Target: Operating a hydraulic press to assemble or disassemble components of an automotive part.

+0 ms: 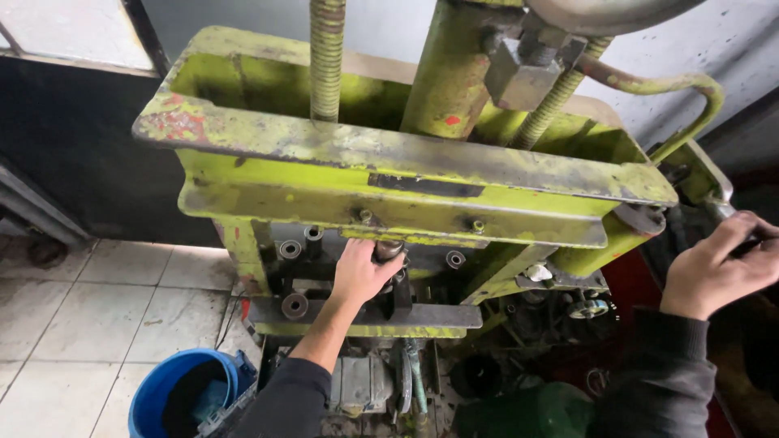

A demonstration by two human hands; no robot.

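While our left hand (357, 272) clasps the metal cylinder (388, 249) upright under the yellow-green press (406, 174), our right hand (714, 268) grips the lever handle (718, 207) at the side. We judge the piece positioned, pressing not yet done.

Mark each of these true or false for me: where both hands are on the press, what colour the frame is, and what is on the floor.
1. The left hand grips a metal cylinder under the press beam. True.
2. The right hand rests on the blue bucket. False: it holds a dark handle at the right of the press.
3. The press frame is yellow-green with worn paint. True.
4. The bucket stands on top of the press. False: it is on the tiled floor, lower left.
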